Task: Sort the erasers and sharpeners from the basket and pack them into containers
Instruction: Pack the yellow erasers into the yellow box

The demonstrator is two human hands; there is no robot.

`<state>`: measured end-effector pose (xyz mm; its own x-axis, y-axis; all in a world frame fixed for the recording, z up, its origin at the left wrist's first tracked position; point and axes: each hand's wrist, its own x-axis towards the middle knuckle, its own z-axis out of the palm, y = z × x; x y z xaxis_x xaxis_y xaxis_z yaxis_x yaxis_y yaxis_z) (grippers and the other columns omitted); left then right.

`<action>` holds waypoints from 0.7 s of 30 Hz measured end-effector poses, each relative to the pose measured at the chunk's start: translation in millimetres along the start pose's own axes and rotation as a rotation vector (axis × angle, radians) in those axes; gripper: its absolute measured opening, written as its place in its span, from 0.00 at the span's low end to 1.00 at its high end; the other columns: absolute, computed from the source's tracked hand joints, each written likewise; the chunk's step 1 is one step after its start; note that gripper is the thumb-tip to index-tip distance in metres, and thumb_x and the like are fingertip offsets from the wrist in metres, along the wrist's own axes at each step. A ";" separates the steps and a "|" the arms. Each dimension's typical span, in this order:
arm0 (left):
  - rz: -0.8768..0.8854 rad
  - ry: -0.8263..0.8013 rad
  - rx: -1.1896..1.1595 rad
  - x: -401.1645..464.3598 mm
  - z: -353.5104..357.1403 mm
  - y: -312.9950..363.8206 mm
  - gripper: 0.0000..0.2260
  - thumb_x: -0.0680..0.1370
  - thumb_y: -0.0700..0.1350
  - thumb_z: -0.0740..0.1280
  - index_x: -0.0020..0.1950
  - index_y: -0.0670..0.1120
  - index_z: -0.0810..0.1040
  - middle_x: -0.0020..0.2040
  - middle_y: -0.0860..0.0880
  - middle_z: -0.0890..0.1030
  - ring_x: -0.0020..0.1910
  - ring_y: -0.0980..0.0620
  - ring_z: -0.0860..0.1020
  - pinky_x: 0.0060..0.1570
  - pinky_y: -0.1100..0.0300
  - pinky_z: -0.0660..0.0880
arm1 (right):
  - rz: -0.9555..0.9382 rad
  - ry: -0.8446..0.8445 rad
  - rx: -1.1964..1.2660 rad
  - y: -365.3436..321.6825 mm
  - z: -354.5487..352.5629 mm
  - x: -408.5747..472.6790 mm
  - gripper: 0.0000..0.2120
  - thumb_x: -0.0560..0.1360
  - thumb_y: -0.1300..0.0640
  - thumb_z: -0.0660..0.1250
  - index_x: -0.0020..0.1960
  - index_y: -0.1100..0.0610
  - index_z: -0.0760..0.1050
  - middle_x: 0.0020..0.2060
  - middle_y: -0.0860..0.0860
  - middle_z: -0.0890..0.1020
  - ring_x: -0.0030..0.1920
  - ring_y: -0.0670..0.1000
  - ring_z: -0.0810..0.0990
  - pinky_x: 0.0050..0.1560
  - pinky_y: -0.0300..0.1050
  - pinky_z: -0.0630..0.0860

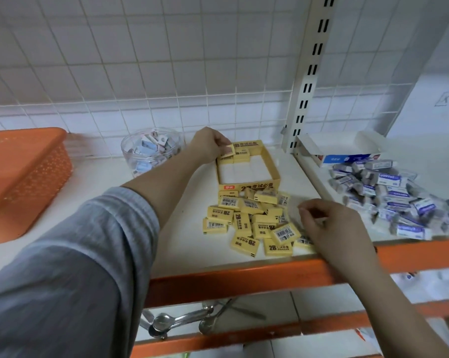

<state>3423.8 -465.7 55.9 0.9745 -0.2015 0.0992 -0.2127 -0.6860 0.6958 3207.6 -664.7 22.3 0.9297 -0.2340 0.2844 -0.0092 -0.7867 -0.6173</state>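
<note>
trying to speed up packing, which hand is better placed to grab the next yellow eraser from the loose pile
Right. The right hand rests at the edge of the loose yellow erasers, while the left hand is at the far corner of the yellow box, pinching an eraser.

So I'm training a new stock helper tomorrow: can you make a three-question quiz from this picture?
1. True or false: the left hand holds a yellow eraser at the yellow box.
2. Where does the loose pile of yellow erasers lie?
A. in the orange basket
B. on the shelf in front of the yellow box
C. in the clear jar
3. Fill in: the blue-and-white erasers lie heaped to the ____ of the yellow ones.

Key: 1 true; 2 B; 3 right.
</note>
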 end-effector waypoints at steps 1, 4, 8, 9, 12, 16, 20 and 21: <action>-0.006 0.000 0.001 1.4 1.4 -1.6 0.10 0.74 0.42 0.71 0.54 0.43 0.82 0.52 0.47 0.82 0.49 0.54 0.76 0.48 0.65 0.70 | 0.012 0.010 -0.021 2.3 1.9 -2.1 0.05 0.75 0.59 0.67 0.44 0.54 0.81 0.39 0.50 0.83 0.39 0.49 0.80 0.39 0.42 0.73; 0.003 -0.006 0.027 3.8 3.7 -6.5 0.10 0.74 0.45 0.71 0.55 0.45 0.82 0.53 0.48 0.82 0.51 0.52 0.77 0.49 0.64 0.70 | 0.022 0.039 -0.077 7.1 6.7 -5.0 0.05 0.75 0.59 0.66 0.45 0.55 0.81 0.40 0.53 0.83 0.40 0.54 0.80 0.38 0.45 0.74; 0.042 0.035 0.159 4.1 2.9 -7.4 0.10 0.77 0.43 0.68 0.56 0.44 0.82 0.55 0.49 0.81 0.55 0.52 0.77 0.47 0.71 0.65 | 0.040 0.057 -0.113 8.2 10.2 -5.9 0.05 0.75 0.56 0.66 0.44 0.52 0.81 0.40 0.50 0.81 0.40 0.52 0.79 0.37 0.42 0.72; 0.050 0.052 0.167 4.6 2.6 -8.6 0.09 0.77 0.41 0.66 0.56 0.43 0.82 0.55 0.49 0.81 0.55 0.52 0.77 0.45 0.73 0.64 | 0.044 0.063 -0.116 8.2 11.1 -5.9 0.05 0.75 0.55 0.66 0.44 0.52 0.80 0.40 0.49 0.81 0.40 0.52 0.79 0.36 0.42 0.71; 0.074 0.063 0.186 1.8 2.1 -13.4 0.09 0.79 0.40 0.63 0.54 0.42 0.82 0.53 0.49 0.81 0.50 0.54 0.76 0.40 0.74 0.63 | 0.069 0.082 -0.119 7.2 12.1 -5.8 0.05 0.75 0.54 0.66 0.43 0.51 0.80 0.41 0.49 0.81 0.41 0.52 0.79 0.36 0.41 0.69; 0.149 0.022 0.274 -7.2 3.0 -12.0 0.14 0.77 0.52 0.65 0.56 0.44 0.81 0.52 0.45 0.80 0.45 0.54 0.73 0.40 0.65 0.65 | 0.079 0.092 -0.119 6.2 12.3 -6.1 0.05 0.74 0.54 0.66 0.42 0.50 0.80 0.40 0.48 0.81 0.39 0.51 0.78 0.34 0.40 0.68; 0.152 0.030 0.347 -5.5 1.7 -13.3 0.18 0.74 0.47 0.70 0.63 0.45 0.77 0.58 0.48 0.78 0.55 0.52 0.75 0.46 0.65 0.66 | 0.082 0.091 -0.116 5.1 11.6 -6.1 0.05 0.74 0.54 0.66 0.42 0.49 0.80 0.37 0.46 0.79 0.36 0.49 0.74 0.31 0.38 0.64; 0.150 0.048 0.341 -3.9 0.8 -12.9 0.16 0.74 0.46 0.70 0.61 0.46 0.79 0.57 0.49 0.79 0.55 0.53 0.75 0.46 0.65 0.67 | 0.081 0.090 -0.115 4.7 11.4 -6.1 0.05 0.74 0.54 0.66 0.42 0.49 0.80 0.37 0.46 0.79 0.36 0.48 0.73 0.31 0.38 0.64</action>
<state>3422.7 -456.6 46.0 0.9312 -0.2898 0.2212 -0.3572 -0.8465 0.3948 3206.1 -660.4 9.3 0.8875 -0.3455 0.3048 -0.1298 -0.8223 -0.5540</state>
